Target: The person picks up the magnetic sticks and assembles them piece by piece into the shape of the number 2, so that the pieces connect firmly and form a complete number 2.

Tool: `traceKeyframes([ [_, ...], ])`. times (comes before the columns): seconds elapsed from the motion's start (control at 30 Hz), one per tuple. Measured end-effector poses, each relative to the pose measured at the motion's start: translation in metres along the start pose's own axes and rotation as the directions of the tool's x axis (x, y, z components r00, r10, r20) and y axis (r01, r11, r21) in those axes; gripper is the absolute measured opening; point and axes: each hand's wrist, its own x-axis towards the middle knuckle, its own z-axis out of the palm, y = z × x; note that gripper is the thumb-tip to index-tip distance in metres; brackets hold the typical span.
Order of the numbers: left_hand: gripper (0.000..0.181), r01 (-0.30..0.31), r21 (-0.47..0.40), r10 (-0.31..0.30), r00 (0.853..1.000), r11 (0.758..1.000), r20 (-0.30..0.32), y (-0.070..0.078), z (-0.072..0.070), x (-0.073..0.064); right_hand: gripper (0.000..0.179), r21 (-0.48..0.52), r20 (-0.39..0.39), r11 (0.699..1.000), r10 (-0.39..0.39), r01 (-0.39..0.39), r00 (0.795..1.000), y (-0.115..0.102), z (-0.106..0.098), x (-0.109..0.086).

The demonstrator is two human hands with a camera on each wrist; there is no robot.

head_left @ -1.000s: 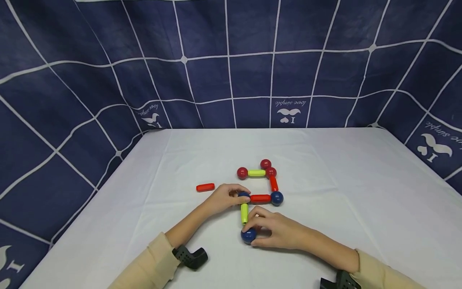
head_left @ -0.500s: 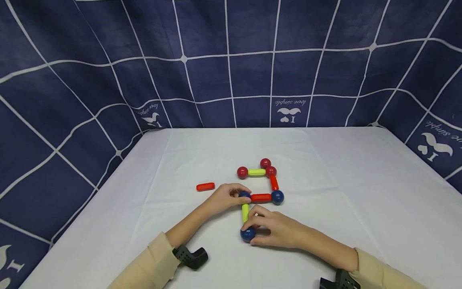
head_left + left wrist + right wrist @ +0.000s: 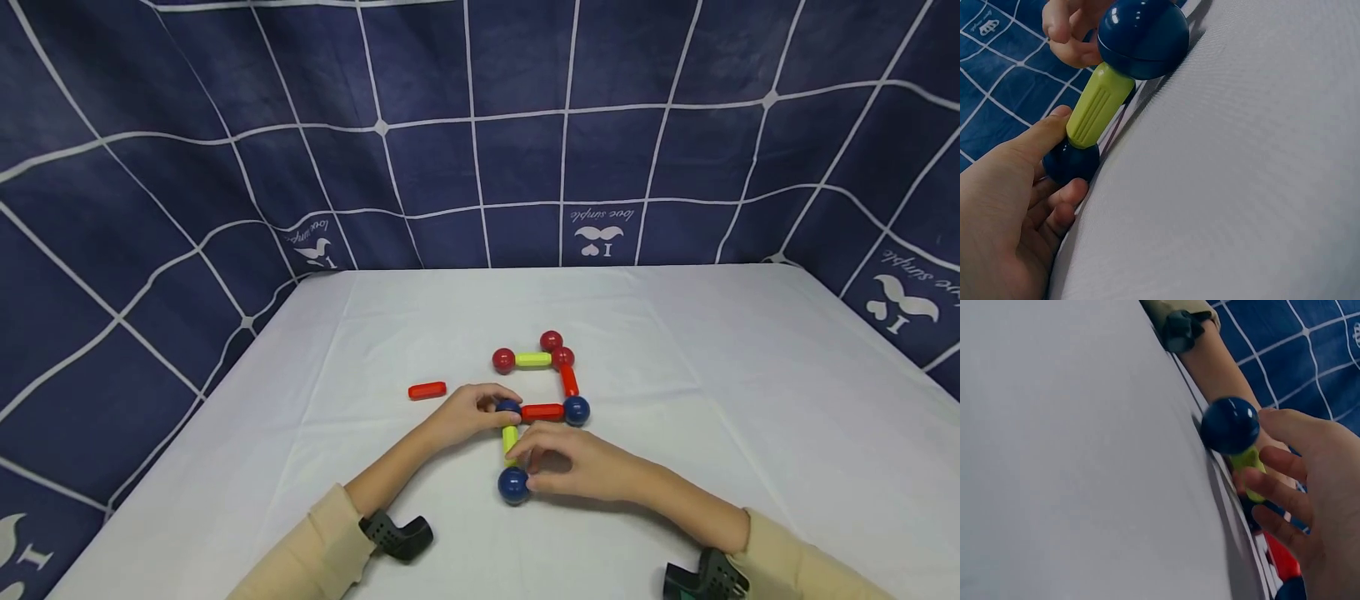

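Note:
My left hand (image 3: 474,412) pinches a blue ball (image 3: 1071,161) between thumb and fingers. From that ball a yellow-green rod (image 3: 1100,106) runs toward me to a second blue ball (image 3: 513,486). My right hand (image 3: 577,462) is beside this nearer ball, fingers loosely bent and spread off it, thumb tip right at its side in the right wrist view. A red rod (image 3: 542,412) joins the pinched ball to another blue ball (image 3: 576,411) on the right. Beyond, a further red rod (image 3: 569,381) leads to a red ball (image 3: 562,358).
A yellow-green rod (image 3: 533,359) links that red ball to another red ball (image 3: 503,360) on its left. One more red ball (image 3: 551,341) touches the chain at the back. A loose red rod (image 3: 427,390) lies left on the white tablecloth (image 3: 712,350). A blue gridded curtain (image 3: 517,150) surrounds the table.
My right hand has let go of the near blue ball, its fingers lifting off and away. That ball now sits at the rod's near end. My left hand keeps its pinch.

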Motion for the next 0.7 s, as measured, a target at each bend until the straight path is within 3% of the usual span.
traceKeyframes([
  [0.27,0.032,0.014,0.003,-0.014,1.000,1.000,-0.006,0.000,0.000,-0.001,0.024,-0.006,-0.171,0.998,0.060,-0.062,0.983,0.014,-0.020,0.000],
  [0.5,0.031,0.036,0.012,-0.036,0.999,0.999,-0.005,0.000,0.001,0.000,0.014,-0.039,-0.373,0.994,0.079,-0.100,0.925,0.032,-0.037,-0.003],
  [0.6,0.031,0.032,0.014,-0.032,0.999,0.999,-0.002,0.000,0.001,0.001,0.015,-0.053,-0.403,0.992,0.084,-0.114,0.911,0.039,-0.045,-0.004],
  [0.7,0.030,0.031,0.016,-0.031,0.999,0.999,0.004,0.000,0.001,0.001,0.017,-0.061,-0.395,0.988,0.104,-0.140,0.913,0.044,-0.051,-0.006],
])
